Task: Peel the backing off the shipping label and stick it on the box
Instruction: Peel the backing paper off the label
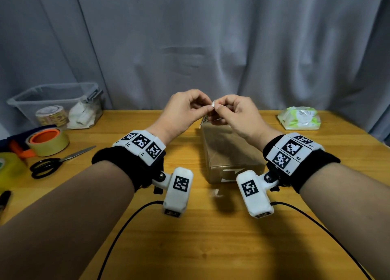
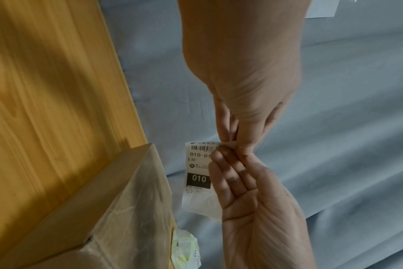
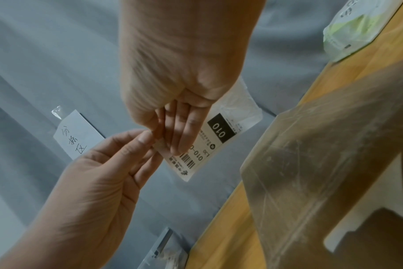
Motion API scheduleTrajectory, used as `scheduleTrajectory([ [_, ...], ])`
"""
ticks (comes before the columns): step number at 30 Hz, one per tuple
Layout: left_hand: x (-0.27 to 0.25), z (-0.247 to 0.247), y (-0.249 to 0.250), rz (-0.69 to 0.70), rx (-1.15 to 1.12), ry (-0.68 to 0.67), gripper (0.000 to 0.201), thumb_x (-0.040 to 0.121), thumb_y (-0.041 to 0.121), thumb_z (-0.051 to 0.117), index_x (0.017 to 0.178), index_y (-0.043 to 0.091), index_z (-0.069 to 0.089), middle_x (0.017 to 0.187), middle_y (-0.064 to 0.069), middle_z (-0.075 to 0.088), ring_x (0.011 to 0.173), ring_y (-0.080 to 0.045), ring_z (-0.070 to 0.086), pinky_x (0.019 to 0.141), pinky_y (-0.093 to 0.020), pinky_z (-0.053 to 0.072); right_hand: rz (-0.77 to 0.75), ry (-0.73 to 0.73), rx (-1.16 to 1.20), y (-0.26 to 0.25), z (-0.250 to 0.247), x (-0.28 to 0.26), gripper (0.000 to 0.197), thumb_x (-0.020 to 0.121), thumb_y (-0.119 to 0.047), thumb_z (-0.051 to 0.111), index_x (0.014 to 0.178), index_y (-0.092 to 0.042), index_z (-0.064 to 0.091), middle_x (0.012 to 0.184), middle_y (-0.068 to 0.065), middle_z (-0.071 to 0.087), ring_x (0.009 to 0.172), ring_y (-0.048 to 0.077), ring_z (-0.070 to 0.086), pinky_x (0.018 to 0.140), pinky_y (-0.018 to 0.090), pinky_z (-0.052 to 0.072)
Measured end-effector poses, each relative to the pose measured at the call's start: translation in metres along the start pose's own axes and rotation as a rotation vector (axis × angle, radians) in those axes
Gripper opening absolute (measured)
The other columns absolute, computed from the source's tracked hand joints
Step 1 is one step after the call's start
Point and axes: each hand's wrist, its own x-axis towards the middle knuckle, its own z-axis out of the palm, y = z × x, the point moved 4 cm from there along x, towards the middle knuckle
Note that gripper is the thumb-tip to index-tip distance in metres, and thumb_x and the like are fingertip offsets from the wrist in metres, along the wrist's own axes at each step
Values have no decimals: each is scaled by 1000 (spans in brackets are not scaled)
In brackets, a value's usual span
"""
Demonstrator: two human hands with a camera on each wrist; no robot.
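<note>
A white shipping label (image 2: 198, 172) with a barcode and a black "010" block hangs in the air above the far end of the box. My left hand (image 2: 230, 140) and right hand (image 2: 223, 154) both pinch its top corner, fingertips together. In the right wrist view the label (image 3: 221, 132) slants down behind my right hand (image 3: 170, 142), and my left hand (image 3: 147, 138) meets it from below. In the head view the hands (image 1: 202, 107) (image 1: 218, 108) hide most of the label (image 1: 213, 104). The brown cardboard box (image 1: 228, 151), covered in clear tape, lies on the wooden table (image 1: 190, 237).
A clear plastic bin (image 1: 54, 102) with tape rolls stands back left. Nearer lie a tape roll with an orange core (image 1: 47, 141) and black scissors (image 1: 57, 161). A wipes pack (image 1: 299, 118) sits back right. A grey curtain (image 1: 211, 37) hangs behind the table.
</note>
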Motion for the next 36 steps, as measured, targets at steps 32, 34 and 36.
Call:
scheduleTrajectory([
  [32, -7, -1, 4, 13, -17, -27, 12, 80, 14, 69, 90, 9, 69, 84, -4, 70, 84, -18, 69, 83, -35, 56, 41, 36, 33, -15, 0, -13, 11, 91, -1, 54, 94, 5, 63, 68, 8, 67, 51, -2, 65, 50, 8, 47],
  [34, -7, -1, 3, 12, -25, -26, 10, 80, 14, 69, 89, 10, 69, 84, -3, 70, 83, -18, 69, 83, -35, 57, 39, 27, 30, -15, 0, -13, 14, 91, 0, 53, 97, 8, 62, 73, 12, 66, 52, -1, 65, 51, 8, 48],
  [36, -6, -1, 3, 12, -31, -28, 8, 80, 15, 70, 88, 14, 68, 82, -1, 69, 83, -17, 68, 83, -36, 57, 36, 27, 23, -16, -1, -13, 15, 91, 0, 54, 98, 11, 62, 73, 12, 66, 52, -2, 65, 51, 7, 48],
])
